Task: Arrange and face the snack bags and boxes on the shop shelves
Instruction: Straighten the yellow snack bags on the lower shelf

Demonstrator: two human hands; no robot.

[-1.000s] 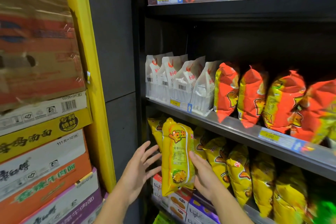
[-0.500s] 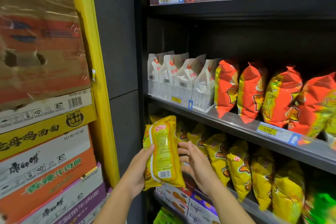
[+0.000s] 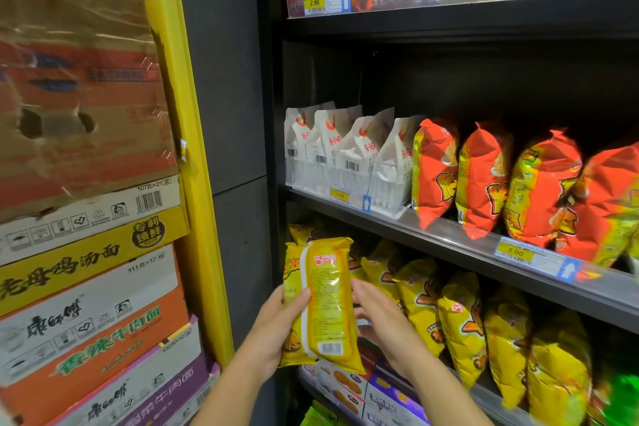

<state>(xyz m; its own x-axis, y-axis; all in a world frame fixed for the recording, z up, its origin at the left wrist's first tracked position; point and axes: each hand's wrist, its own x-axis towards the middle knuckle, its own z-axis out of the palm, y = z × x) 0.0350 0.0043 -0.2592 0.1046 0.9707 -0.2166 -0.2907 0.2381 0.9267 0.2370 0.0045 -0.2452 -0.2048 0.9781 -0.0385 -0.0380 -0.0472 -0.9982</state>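
Since a second ago the yellow snack bag [image 3: 325, 301] has passed from the right hand [image 3: 383, 325] to the left hand [image 3: 276, 332] and been turned, so its back, with fine print and barcode, now faces the camera where the printed front did. The view has also drifted a little to the right.

The bag is held upright in the lower centre of the frame, in front of the left end of the row of yellow bags [image 3: 460, 322] on the lower shelf, clear of the shelf itself. The left hand grips its lower left edge, thumb across the near face and fingers behind. The right hand is loosely spread, its fingertips touching the bag's right edge without plainly closing on it.

The step in hand looks like facing this bag and seating it at the left end of its row. To do that well, the bag probably wants another half turn so the printed front looks outward like its neighbours. The right hand could steady the far edge while the left swivels it. It should go in upright, touching the next bag, with its front level with theirs. A light hold matters, since the puffed pack could crush or slump. Above, the orange-red bags [image 3: 484, 176] lean unevenly and may need squaring later.
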